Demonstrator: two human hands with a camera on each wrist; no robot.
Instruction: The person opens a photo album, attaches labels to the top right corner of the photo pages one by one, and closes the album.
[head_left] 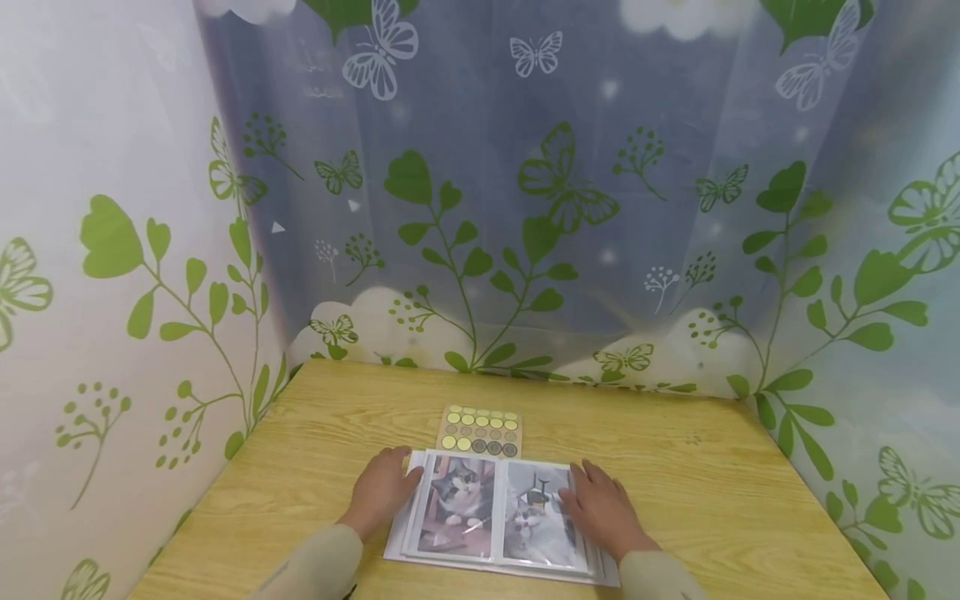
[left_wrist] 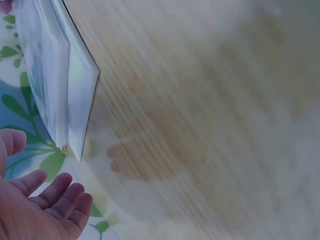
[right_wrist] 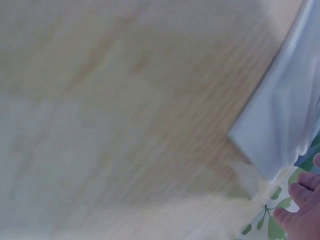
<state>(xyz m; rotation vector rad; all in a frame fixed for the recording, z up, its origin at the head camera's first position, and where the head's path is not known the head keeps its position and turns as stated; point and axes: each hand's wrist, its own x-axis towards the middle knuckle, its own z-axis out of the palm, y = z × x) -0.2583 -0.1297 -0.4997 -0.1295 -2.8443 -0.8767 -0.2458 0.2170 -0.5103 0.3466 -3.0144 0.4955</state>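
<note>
A photo album [head_left: 498,517] lies spread on the table in the head view, with clear sleeves over its pages. Its left page shows a grey-and-white cat photo [head_left: 459,504], its right page a pale cat photo [head_left: 534,533]. My left hand [head_left: 381,492] is at the album's left edge, fingers loosely bent and grasping nothing. Over the right page's outer edge rests my right hand [head_left: 604,510], its fingers relaxed. Both wrist views show the album's corner beside loosely extended fingers: left hand [left_wrist: 47,207], right hand [right_wrist: 304,210]. Exact finger contact is hard to tell.
Just behind the album sits a small tan board [head_left: 480,423] with rows of yellow and dark round pieces. The wood-grain table [head_left: 720,492] meets a curtain [head_left: 480,275] printed with leaves and butterflies at the back and both sides.
</note>
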